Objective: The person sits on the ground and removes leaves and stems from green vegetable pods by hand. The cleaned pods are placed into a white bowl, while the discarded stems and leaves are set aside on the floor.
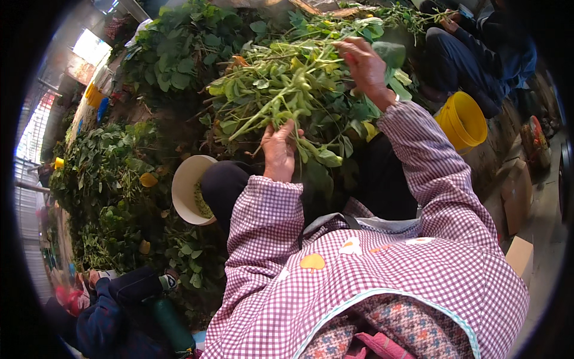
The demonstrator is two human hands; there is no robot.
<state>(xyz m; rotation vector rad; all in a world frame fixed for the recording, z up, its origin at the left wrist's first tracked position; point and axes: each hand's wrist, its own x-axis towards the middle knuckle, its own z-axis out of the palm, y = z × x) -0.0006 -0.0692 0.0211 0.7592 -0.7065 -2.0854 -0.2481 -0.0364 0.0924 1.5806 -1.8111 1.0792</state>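
A cut soybean plant (296, 96) with plump green pods along its stem stretches between my two hands. My left hand (280, 150) grips it low, with thumb and fingers among the pods. Farther out, my right hand (362, 65) pinches the upper stem near the leaves. Under the plant lies a heap of leafy soybean stalks (244, 83). Beside my left knee stands a white bucket (186, 188), tilted in view, with green pods or beans (202, 202) inside; my leg hides part of it.
Soybean plants are piled to the left (121, 179) and beyond (184, 49). A yellow bucket (464, 121) stands at right, near a seated person (471, 58) handling stalks. Another person (107, 305) sits lower left by a green cylindrical object (172, 323). Cardboard (516, 197) lies at the right.
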